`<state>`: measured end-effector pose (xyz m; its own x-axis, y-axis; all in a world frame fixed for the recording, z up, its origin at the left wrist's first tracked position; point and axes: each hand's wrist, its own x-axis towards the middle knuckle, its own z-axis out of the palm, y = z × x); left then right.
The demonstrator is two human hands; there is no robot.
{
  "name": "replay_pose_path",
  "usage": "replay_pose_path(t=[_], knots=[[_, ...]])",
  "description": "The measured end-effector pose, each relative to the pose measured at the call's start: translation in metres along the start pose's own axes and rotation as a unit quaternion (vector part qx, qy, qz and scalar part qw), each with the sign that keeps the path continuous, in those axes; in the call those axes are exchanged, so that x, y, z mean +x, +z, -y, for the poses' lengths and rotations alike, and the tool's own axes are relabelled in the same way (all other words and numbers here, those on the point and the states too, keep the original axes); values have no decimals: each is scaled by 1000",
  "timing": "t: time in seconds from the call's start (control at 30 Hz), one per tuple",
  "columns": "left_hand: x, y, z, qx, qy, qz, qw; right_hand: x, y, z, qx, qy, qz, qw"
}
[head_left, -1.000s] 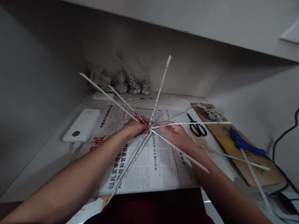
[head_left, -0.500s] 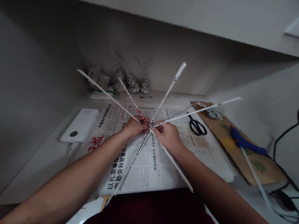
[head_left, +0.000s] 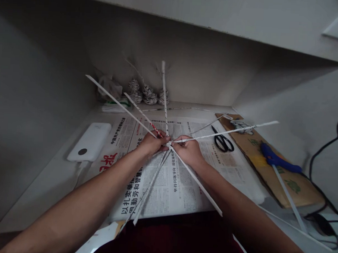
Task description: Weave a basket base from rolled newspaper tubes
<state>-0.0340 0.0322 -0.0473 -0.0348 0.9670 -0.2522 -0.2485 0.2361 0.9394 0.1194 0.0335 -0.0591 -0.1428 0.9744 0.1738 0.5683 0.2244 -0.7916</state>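
Observation:
Several thin rolled-paper sticks [head_left: 196, 179] radiate from a small crossing point between my hands, above the newspaper [head_left: 183, 190]. My left hand [head_left: 152, 143] is closed on the crossing from the left, thumb and fingers pinching it. On the other side my right hand [head_left: 189, 149] pinches the paper sticks close to the same point. One upright paper stick [head_left: 165, 100] rises from the centre, while another with red print leans left. The fingers partly hide the joint where the sticks meet.
Black scissors [head_left: 223, 140] lie on the newspaper's right side, near cardboard [head_left: 284, 180] carrying a blue glue gun [head_left: 278, 161]. A white power bank [head_left: 90, 141] lies left. Woven paper pieces [head_left: 150, 95] stand at the back, beside a plastic bag [head_left: 110, 87]. A shelf overhangs everything.
The upright paper stick has swung from leaning right to nearly vertical. The right-hand stick has dropped lower, and one at the front has shifted. Both hands stay pinched near the centre.

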Motion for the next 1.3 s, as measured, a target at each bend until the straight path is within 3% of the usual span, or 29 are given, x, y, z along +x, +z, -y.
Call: replay_pose_path(t=[0.37,0.53,0.77,1.03,1.3], knots=[[-1,-1,1,-3,-15,8,1000,3,-4,-2,30,43,11,999],[0,1,0,-25,-17,-19,999,4,-3,-3,47,40,33,998],[-2,2,-3,-41,-46,-19,998,3,-2,-5,56,60,4,997],[-3,2,0,-40,-41,27,998,4,-3,-2,244,53,14,968],[-3,3,0,-23,-38,35,998,9,-3,-6,329,88,18,940]])
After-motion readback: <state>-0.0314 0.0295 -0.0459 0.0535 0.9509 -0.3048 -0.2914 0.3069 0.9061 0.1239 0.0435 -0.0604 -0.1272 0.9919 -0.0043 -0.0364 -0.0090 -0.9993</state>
